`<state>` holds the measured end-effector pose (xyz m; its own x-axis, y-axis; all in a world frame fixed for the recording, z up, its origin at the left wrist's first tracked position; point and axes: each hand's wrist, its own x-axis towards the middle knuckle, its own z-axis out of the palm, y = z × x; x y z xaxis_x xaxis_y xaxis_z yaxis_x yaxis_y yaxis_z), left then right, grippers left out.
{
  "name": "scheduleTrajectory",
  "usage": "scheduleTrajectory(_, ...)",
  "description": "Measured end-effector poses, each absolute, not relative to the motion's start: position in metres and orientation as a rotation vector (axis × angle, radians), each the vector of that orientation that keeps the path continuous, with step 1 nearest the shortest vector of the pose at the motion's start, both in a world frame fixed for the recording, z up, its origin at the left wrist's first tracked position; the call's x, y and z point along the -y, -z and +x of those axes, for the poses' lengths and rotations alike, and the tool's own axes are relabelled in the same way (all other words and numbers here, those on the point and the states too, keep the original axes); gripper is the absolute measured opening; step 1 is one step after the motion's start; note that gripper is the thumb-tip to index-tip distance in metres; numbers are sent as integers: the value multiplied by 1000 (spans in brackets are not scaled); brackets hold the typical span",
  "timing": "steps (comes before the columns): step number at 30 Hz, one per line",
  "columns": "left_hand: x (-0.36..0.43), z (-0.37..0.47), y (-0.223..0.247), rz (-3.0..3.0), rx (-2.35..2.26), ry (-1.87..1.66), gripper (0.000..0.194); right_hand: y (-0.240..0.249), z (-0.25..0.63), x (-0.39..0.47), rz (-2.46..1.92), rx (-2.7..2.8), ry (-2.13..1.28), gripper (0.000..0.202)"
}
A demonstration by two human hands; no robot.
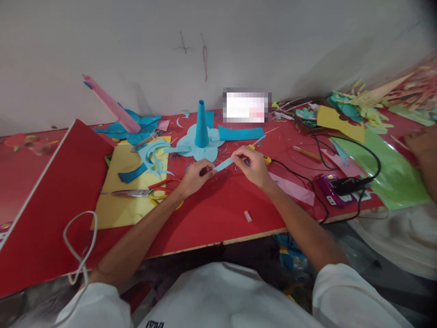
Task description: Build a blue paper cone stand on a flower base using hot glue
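A short light-blue paper strip (224, 165) is stretched between my two hands above the red table. My left hand (198, 176) pinches its left end, and my right hand (251, 166) pinches the other, slightly higher end. Behind them a dark-blue paper cone (201, 125) stands upright on a light-blue flower-shaped paper piece (184, 150). Beyond my right hand lies a yellow tool with a black cord (267, 160), partly hidden by the hand. Scissors with red and yellow handles (136, 193) rest left of my left hand, on yellow paper (112, 207).
A red upright panel (58, 196) borders the left side. At the back left leans a pink paper cone (112, 105) on blue petals. To the right are a purple power socket box (331, 189), cords, a pink strip (293, 188) and green sheets (392, 168). An eraser-like piece (247, 216) lies near the front edge.
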<state>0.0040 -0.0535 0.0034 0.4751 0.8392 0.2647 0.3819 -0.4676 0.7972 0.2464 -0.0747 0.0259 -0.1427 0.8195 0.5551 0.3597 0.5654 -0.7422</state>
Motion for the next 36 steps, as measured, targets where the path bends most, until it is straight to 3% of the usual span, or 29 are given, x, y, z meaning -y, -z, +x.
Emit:
scheduleTrajectory(21, 54, 4, -4, 2039, -992, -887, 21, -23, 253, 72, -1041, 1473, -623, 46)
scheduleTrajectory(36, 54, 4, -3, 2036, -968, -879, 22, -16, 237, 75, -992, 1808, -569, 42)
